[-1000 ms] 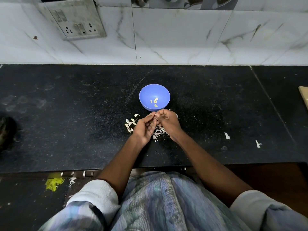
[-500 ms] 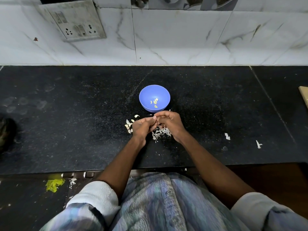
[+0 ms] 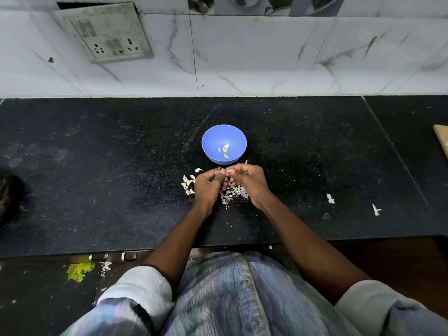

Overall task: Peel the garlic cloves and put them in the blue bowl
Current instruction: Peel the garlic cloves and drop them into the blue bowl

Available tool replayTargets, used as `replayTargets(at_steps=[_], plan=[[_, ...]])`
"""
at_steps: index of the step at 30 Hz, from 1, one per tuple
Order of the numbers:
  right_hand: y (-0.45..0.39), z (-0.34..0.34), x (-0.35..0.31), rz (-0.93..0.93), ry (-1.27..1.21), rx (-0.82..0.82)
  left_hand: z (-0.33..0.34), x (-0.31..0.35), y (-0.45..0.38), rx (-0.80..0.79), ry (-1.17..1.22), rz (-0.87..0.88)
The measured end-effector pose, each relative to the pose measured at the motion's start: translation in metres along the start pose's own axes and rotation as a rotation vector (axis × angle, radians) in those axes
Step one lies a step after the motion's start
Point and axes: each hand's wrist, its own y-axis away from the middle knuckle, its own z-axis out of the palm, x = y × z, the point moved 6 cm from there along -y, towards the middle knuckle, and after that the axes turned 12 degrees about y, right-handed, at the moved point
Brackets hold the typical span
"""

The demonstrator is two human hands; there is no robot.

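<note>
A blue bowl (image 3: 213, 139) stands on the black counter and holds several peeled garlic cloves (image 3: 225, 149). Just in front of it my left hand (image 3: 208, 186) and my right hand (image 3: 249, 182) meet fingertip to fingertip, both pinching one small garlic clove (image 3: 228, 171) that is mostly hidden by the fingers. Unpeeled cloves (image 3: 188, 184) lie in a small cluster to the left of my left hand. A heap of white peel scraps (image 3: 233, 194) lies under and between my hands.
The black counter (image 3: 97, 170) runs from a white tiled wall with a socket plate (image 3: 104, 32) to a near edge. Two white scraps (image 3: 330, 198) lie to the right. A wooden board edge (image 3: 441, 139) shows far right and a dark object (image 3: 9, 197) far left.
My left hand's fingers have curled in from a stretched pose and both hands shifted slightly while working the clove. The bowl and the loose cloves stayed put.
</note>
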Motion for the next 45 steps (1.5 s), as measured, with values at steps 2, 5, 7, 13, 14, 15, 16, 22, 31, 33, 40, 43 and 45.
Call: replayTargets(at_steps=[2, 5, 7, 13, 14, 15, 16, 22, 31, 33, 40, 43, 45], plan=[[0.0, -0.002, -0.001, 0.015, -0.015, 0.017, -0.003, 0.009, -0.001, 0.019, -0.072, 0.107], [0.002, -0.004, -0.002, 0.025, -0.012, 0.027, -0.003, 0.019, 0.0, 0.014, -0.131, 0.173], [0.003, -0.002, -0.002, 0.013, 0.039, 0.012, 0.0, 0.022, 0.001, -0.018, -0.159, 0.207], [0.004, 0.007, -0.001, 0.024, 0.151, 0.003, 0.0, 0.021, -0.001, -0.005, -0.306, 0.233], [0.005, 0.007, -0.002, 0.032, 0.186, 0.015, -0.002, 0.018, -0.002, 0.017, -0.38, 0.239], [0.004, 0.008, -0.001, 0.026, 0.224, 0.031, -0.002, 0.017, -0.002, 0.045, -0.441, 0.242], [0.004, 0.008, -0.002, 0.014, 0.284, 0.049, -0.003, 0.017, -0.002, 0.068, -0.489, 0.243], [0.005, 0.002, -0.013, -0.029, 0.384, 0.159, -0.006, 0.013, -0.006, 0.042, -0.507, 0.158], [-0.002, -0.013, -0.024, -0.082, 0.571, 0.342, -0.008, 0.04, -0.006, 0.113, -0.39, 0.312], [-0.003, -0.017, -0.028, -0.095, 0.604, 0.383, -0.002, 0.054, -0.011, 0.161, -0.479, 0.416], [-0.007, -0.019, -0.039, -0.131, 0.582, 0.405, 0.024, 0.069, -0.046, 0.057, -0.637, 0.383], [-0.007, -0.019, -0.043, -0.159, 0.565, 0.391, 0.022, 0.067, -0.045, 0.08, -0.643, 0.377], [-0.006, -0.019, -0.045, -0.195, 0.584, 0.41, 0.016, 0.069, -0.036, 0.127, -0.587, 0.421]])
